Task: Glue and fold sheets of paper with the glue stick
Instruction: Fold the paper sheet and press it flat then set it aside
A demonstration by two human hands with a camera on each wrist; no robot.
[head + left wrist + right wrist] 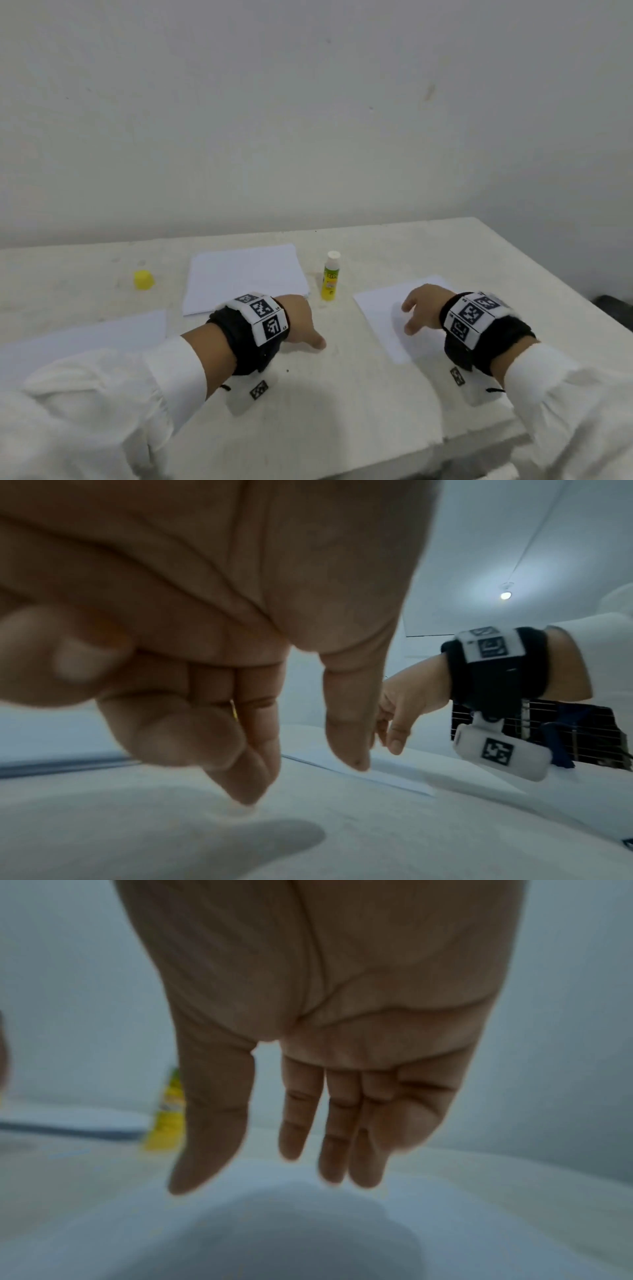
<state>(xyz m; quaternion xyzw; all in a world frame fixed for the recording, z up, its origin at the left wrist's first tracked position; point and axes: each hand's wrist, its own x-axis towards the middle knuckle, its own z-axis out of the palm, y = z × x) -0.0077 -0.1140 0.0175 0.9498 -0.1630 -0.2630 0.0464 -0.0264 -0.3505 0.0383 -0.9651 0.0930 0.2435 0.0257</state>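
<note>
Both arms come in from the near edge, white sleeves pushed back, a black band with printed square markers on each wrist. The left hand [298,320] hangs palm-down just above the bare table [335,404], holding nothing; fingers loosely bent and pointing down, thumb sticking out toward the other hand. The right hand [423,308] hovers over a sheet of paper [380,308], fingers straight and slightly spread, relaxed, not gripping anything. From its wrist camera the fingertips look clear of the sheet, with a shadow underneath.

The table is a pale, scuffed white slab pushed up against a plain off-white wall [308,102].

Using the glue stick [331,275] as the anchor: it stands upright, uncapped, white tip showing, between the two hands and a bit further back. The stack of paper [245,275] lies just to its left, the sheet under the right hand just to its right. Another sheet [85,337] lies well to the left, at the near edge by the left sleeve. The yellow cap [144,280] sits by itself left of the stack, well away from the stick.
</note>
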